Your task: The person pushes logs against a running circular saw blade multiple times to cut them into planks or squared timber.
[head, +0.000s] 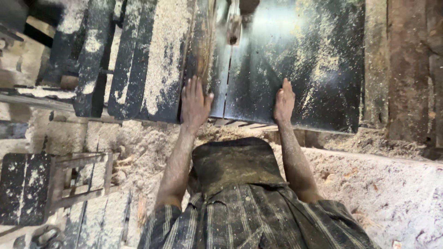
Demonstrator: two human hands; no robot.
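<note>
As seen from above, both hands rest flat at the near edge of a dark metal bench (304,60) that fills the upper centre and upper right of the frame. The left hand (194,103) lies palm down with fingers spread and pointing toward the top of the frame, pressing on a narrow, brown, sawdust-dusted plank (203,50) that runs up from the hand. The right hand (284,101) sits on its edge on the bare bench surface, fingers held together and extended, gripping nothing. Between the two hands a straight seam (228,78) divides the bench top; at its far end, top centre, a small upright part (234,28) stands in the gap, too blurred to identify. Sawdust (318,55) is scattered over the right half of the bench. To the upper left, several dark boards (129,60) lie side by side, heavily coated in sawdust. The floor (392,189) across the lower frame is covered in sawdust. At lower left stands a small wooden stool (78,180). The person's striped shirt (249,221) and a dark apron panel (233,163) occupy the lower centre.
</note>
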